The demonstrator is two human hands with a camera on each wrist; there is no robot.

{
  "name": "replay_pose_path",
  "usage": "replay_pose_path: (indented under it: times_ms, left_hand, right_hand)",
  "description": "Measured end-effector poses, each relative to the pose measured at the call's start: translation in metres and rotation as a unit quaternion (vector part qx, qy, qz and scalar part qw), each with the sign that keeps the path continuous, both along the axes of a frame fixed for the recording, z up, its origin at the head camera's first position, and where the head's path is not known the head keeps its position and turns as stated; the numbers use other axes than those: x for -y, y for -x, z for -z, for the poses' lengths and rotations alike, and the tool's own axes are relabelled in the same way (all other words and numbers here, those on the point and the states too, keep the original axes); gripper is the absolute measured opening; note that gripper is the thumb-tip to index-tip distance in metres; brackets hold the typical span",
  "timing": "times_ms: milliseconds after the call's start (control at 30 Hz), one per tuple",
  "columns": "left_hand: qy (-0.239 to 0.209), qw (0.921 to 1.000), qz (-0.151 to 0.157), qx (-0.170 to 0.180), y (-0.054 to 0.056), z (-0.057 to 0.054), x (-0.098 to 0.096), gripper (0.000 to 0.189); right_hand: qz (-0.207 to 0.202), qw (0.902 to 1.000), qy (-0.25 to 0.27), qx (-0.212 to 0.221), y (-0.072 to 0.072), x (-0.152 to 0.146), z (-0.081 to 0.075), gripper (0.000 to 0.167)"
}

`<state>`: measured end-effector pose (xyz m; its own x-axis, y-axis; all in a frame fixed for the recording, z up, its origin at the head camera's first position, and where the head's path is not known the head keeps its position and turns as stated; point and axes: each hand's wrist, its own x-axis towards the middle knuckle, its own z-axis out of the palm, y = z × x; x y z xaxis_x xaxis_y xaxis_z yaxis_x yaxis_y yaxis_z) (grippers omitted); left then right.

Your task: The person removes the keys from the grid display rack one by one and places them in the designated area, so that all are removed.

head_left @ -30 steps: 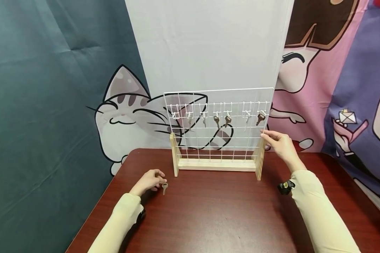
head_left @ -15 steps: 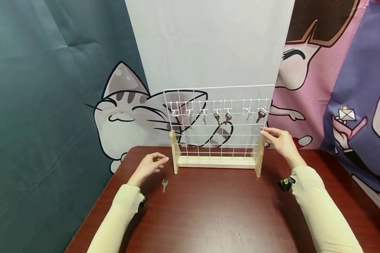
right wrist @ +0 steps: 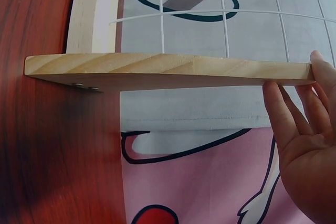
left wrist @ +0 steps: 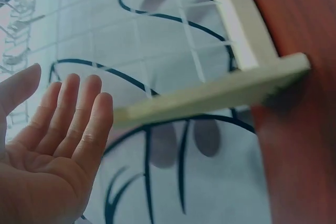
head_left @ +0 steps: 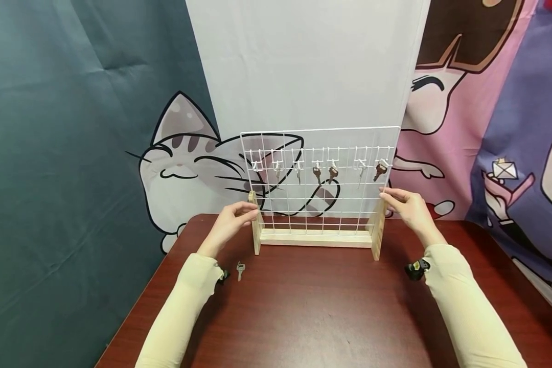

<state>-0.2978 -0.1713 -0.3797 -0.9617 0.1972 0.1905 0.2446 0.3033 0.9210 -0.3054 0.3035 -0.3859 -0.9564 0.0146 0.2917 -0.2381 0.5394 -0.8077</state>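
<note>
A white wire grid rack on a pale wooden stand [head_left: 316, 238] stands upright on the table. My right hand [head_left: 410, 210] grips the top of its right wooden post [right wrist: 173, 66], thumb on one side and fingers on the other. My left hand [head_left: 230, 224] is at the left post [head_left: 256, 237]; its fingers [left wrist: 86, 121] are fairly straight and hold nothing. Whether they touch the post I cannot tell. Several keys hang from white hooks in a row on the grid, including a dark key [head_left: 380, 170] at the far right. One loose key [head_left: 240, 271] lies below my left hand.
The reddish-brown table [head_left: 322, 306] runs under both arms, its left edge slanting away. Behind the rack hangs a printed backdrop [head_left: 313, 66] with cartoon figures, close to the table's back edge.
My left hand has left the loose key on the table and moved up and right to the rack's left post. The right hand keeps its grip on the right post.
</note>
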Motion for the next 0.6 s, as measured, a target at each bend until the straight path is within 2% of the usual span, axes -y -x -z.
replay_pose_path:
  times_ms: [167,300,500,600]
  left_hand:
    - [-0.035,0.9992,0.006,-0.020,0.007,-0.019,-0.022,0.034]
    - [-0.060,0.9975,0.020,-0.032,0.014,-0.029,-0.040,0.038]
    - [-0.083,0.9953,-0.003,-0.049,0.015,-0.044,-0.050,0.039]
    - [-0.090,0.9945,0.002,-0.052,0.017,-0.053,-0.054,0.042]
  right_hand:
    - [0.006,1.0000,-0.005,0.000,-0.004,-0.003,0.001,0.055]
    - [0.013,0.9999,-0.004,-0.009,-0.009,-0.007,0.003,0.051]
    - [-0.011,0.9998,0.007,-0.014,-0.003,-0.003,0.003,0.051]
    - [-0.013,0.9997,0.010,-0.016,0.000,0.000,0.003,0.050]
